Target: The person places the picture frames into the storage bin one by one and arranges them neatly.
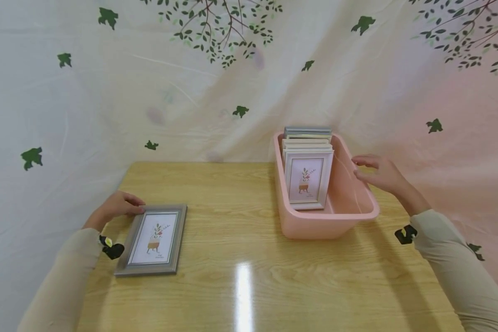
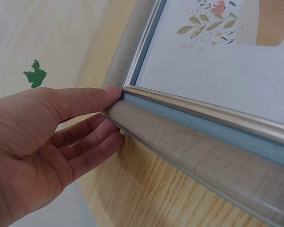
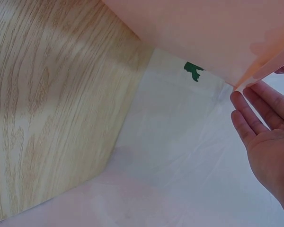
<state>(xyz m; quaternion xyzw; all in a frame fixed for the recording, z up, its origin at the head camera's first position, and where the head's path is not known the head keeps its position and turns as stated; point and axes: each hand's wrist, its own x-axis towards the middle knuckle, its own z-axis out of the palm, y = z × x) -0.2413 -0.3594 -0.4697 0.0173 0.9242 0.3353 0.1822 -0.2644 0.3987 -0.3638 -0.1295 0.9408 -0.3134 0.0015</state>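
Observation:
A grey picture frame with a potted-plant print lies on the wooden table at the left. My left hand pinches its far left corner. In the left wrist view, the thumb of my left hand presses on the corner from above, with the fingers below the edge. At the right stands a pink bin holding several upright picture frames; a white picture frame is foremost. My right hand touches the bin's right rim with fairly straight fingers. The right wrist view shows my right hand below the rim, its thumb mostly hidden.
The pale wooden table spans the area between the grey frame and the bin. A white curtain printed with leaves and birds hangs behind the table's far edge. Dark straps circle both wrists.

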